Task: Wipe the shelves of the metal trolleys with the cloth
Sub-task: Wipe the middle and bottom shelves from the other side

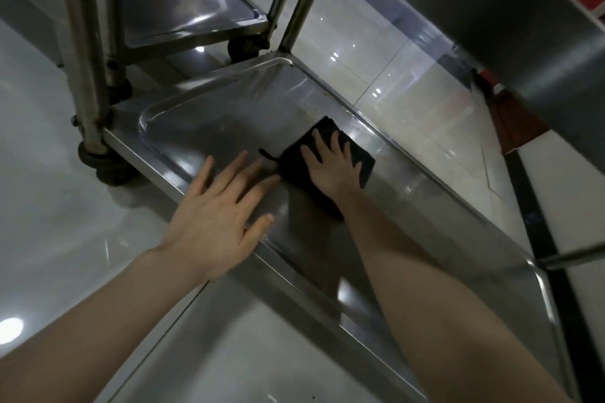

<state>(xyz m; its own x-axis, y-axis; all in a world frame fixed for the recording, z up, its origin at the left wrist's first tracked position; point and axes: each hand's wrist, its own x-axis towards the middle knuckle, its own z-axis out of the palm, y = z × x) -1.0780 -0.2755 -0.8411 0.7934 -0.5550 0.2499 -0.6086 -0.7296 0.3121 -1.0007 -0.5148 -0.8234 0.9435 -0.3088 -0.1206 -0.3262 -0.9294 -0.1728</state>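
Glossy tiled floor [49, 206] – right hand [330, 168] presses cloth [294, 159] on steel shelf [212, 114]

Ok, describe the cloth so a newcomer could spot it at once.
Find the near trolley's low steel shelf. Toward its far rim the right hand presses flat on a cloth. It is the only black thing on the shiny metal.

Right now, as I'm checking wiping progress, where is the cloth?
Head view: the black cloth lies flat on the low trolley shelf, toward its right rim, pressed under the right hand, just right of the left hand.
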